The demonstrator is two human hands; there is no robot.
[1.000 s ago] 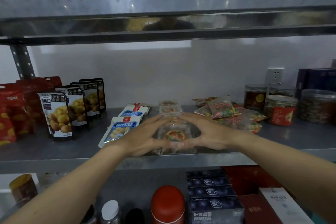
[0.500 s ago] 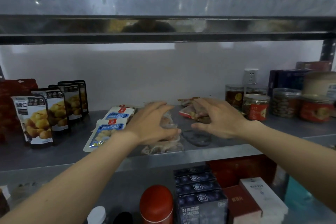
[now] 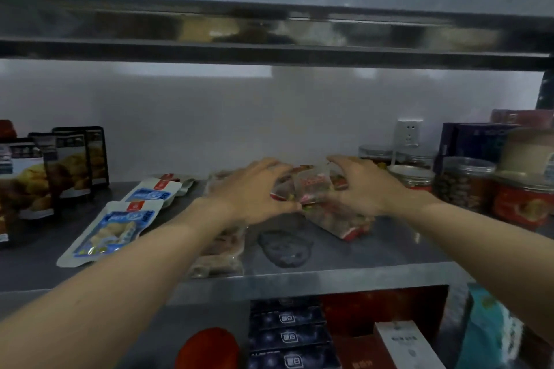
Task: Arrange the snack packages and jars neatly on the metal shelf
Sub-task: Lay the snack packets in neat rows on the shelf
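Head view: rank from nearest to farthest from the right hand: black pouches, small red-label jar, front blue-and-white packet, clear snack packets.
1. clear snack packets, under the right hand.
2. small red-label jar, just right.
3. front blue-and-white packet, lying left.
4. black pouches, far left.

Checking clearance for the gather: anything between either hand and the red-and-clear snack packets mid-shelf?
Nothing visible. Left hand and right hand both grip the snack packets, one from each side; the jars stand off to the right.
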